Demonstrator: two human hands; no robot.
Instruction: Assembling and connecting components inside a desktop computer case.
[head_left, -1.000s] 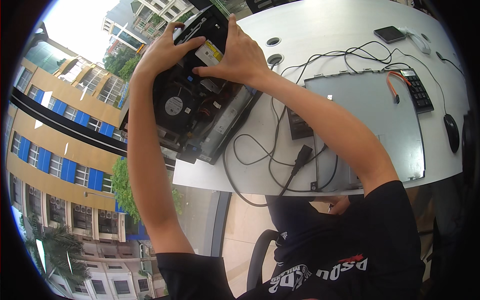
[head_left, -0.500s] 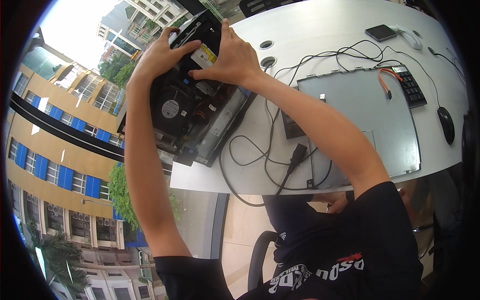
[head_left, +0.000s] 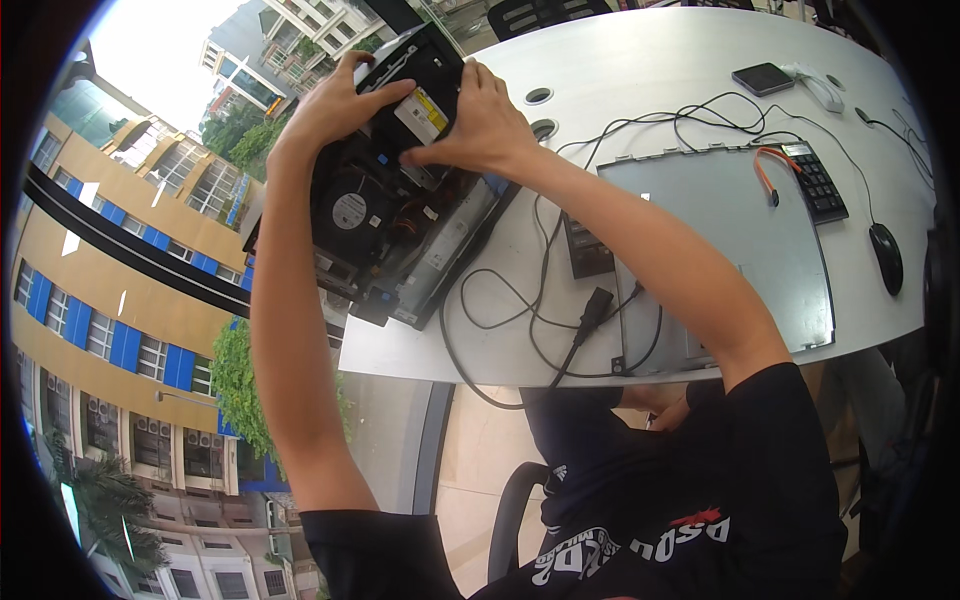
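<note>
An opened desktop computer case [head_left: 440,262] lies at the far left of the table, its insides facing up. Inside it show a round black fan [head_left: 350,210], some wiring and blue latches. Toward its far end sits a drive [head_left: 421,116] with a white and yellow label. My left hand [head_left: 328,112] is closed around the case's far left side, its thumb reaching in toward the drive. On the opposite side, my right hand [head_left: 488,125] grips the edge with its thumb bent inward below the label. Parts of my fingers are hidden behind the case walls.
A flat grey metal panel [head_left: 730,250] lies on the white table [head_left: 400,352], with an orange cable [head_left: 768,178] on it. Around it are a black keyboard [head_left: 822,185], a mouse [head_left: 886,258], a phone [head_left: 762,78] and a power cord plug [head_left: 594,308]. A window borders the left side.
Both hands keep their hold at the case's far end and appear slightly further right. The whole view has shifted a little; the case otherwise looks the same.
</note>
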